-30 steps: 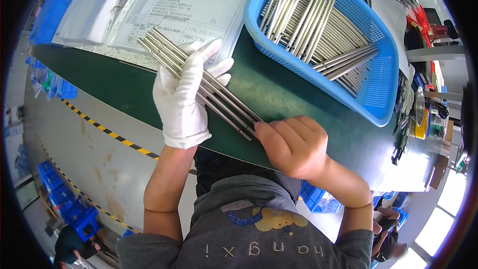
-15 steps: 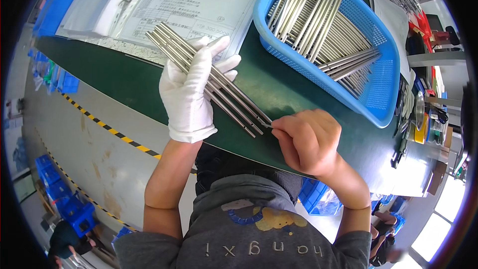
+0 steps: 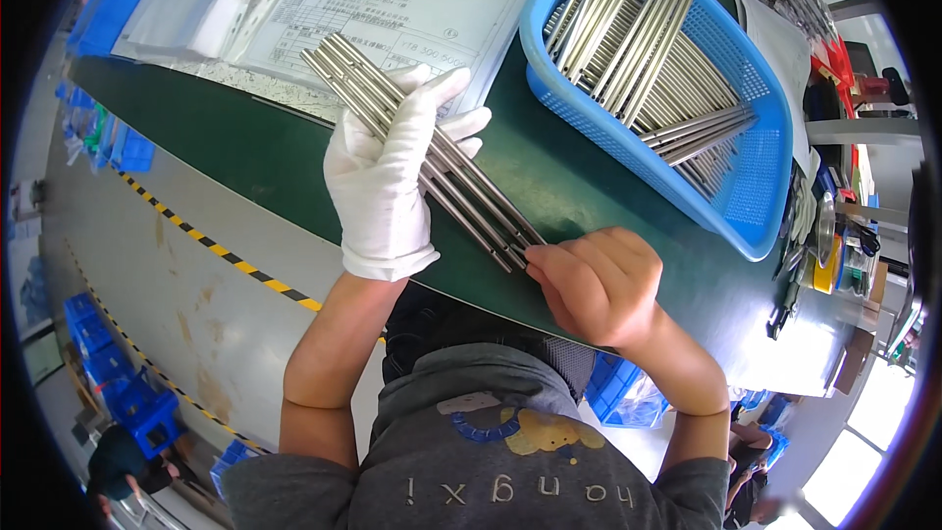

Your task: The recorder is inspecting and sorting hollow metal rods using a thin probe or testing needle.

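Note:
My left hand (image 3: 388, 172), in a white glove, is closed around a bundle of slim silver metal rods (image 3: 469, 198). The bundle slants from upper left to lower right above the green table (image 3: 245, 152). Small holes show near some rod ends. My bare right hand (image 3: 603, 285) pinches at the lower right end of the bundle, thumb and forefinger together at a rod tip. Whatever else may lie between those fingertips is hidden. To the right stands a blue perforated basket (image 3: 648, 162) holding many similar rods (image 3: 648, 39), some stacked crosswise.
An open ring binder (image 3: 260, 0) with a printed drawing sheet (image 3: 392, 15) lies at the far left of the table. Assorted tools and containers (image 3: 824, 245) line the right edge. Beyond the left edge, striped tape (image 3: 226, 253) marks the floor, and people sit in the background.
The right fingers have shifted slightly left along the rod ends. The bundle remains in my left hand, and the view has moved a little.

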Motion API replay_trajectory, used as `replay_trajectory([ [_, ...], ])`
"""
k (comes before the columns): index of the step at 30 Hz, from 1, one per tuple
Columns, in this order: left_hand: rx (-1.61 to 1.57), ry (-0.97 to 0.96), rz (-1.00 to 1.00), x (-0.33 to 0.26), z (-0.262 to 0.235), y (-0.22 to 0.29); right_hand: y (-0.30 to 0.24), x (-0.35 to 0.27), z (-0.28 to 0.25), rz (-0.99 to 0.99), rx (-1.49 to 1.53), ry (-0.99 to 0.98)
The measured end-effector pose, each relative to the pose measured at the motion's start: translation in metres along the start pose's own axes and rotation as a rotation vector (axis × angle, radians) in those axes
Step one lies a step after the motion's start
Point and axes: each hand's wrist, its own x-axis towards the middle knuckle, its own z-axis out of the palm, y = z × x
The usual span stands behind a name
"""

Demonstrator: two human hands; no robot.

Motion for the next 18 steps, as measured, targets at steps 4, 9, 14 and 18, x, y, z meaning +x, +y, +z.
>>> replay_trajectory([
  [4,-0.005,-0.001,0.002,-0.001,0.001,0.000,0.000,0.002,0.002,0.010,0.066,-0.004],
  [9,-0.001,-0.011,0.024,-0.001,0.000,-0.001,-0.010,0.006,-0.004,-0.033,-0.102,-0.043],
  [14,0.012,-0.013,0.031,-0.002,0.000,-0.002,-0.011,0.010,-0.001,0.040,-0.089,-0.144],
  [18,0.004,-0.011,0.040,-0.001,0.000,-0.002,-0.008,0.011,-0.003,-0.002,-0.040,-0.046],
])
